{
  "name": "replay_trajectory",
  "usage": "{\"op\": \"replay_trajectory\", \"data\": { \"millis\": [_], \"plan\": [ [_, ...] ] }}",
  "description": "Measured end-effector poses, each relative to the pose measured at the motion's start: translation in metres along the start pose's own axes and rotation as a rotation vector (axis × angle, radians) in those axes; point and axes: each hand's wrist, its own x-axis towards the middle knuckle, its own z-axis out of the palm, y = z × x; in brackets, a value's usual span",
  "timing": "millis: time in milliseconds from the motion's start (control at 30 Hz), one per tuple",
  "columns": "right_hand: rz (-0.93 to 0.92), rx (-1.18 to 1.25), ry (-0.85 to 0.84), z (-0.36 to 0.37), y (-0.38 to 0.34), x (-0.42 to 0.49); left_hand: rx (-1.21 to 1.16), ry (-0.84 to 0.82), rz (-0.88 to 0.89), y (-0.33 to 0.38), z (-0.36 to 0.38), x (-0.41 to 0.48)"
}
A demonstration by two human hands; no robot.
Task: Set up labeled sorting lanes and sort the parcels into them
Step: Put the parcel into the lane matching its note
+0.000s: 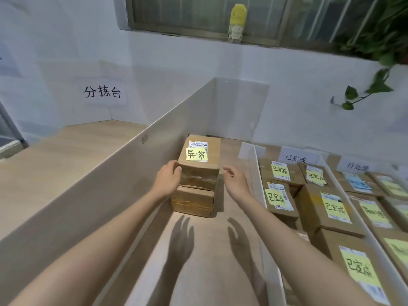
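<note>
A cardboard parcel [202, 167] with a yellow sticky note [197, 154] sits on top of another cardboard parcel [192, 203] in the left lane, against the tall white divider [123, 164]. My left hand [168, 178] touches the top parcel's near left corner, fingers loosely curved against it. A little to the right of that box, my right hand [235, 181] hovers with relaxed fingers and holds nothing. The middle lane holds several parcels [279, 196] with yellow notes. More noted parcels [373, 214] fill the right lane.
A low white divider [259, 195] separates the left lane from the middle one, and another low divider [344, 188] runs further right. White lane labels [295, 157] stand at the back. A paper sign [102, 92] hangs on the wall. A wooden table [57, 155] lies left of the tall divider.
</note>
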Motion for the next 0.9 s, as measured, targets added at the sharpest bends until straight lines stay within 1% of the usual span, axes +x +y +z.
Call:
{"op": "replay_trajectory", "data": {
  "millis": [100,300,500,733,900],
  "plan": [
    [0.058,0.033,0.008,0.013,0.004,0.021,-0.029,-0.042,-0.020,-0.013,0.014,0.024],
    [0.136,0.104,0.018,0.038,0.008,0.055,-0.059,-0.072,-0.031,-0.021,0.030,0.065],
    [0.168,0.139,0.039,0.051,0.011,0.082,-0.157,-0.109,-0.051,-0.029,0.046,0.094],
    [0.171,0.196,0.055,0.061,0.016,0.091,-0.282,-0.053,-0.081,-0.037,0.058,0.104],
    [0.170,0.204,0.083,0.064,0.017,0.085,-0.392,-0.034,-0.168,-0.036,0.060,0.104]
  ]
}}
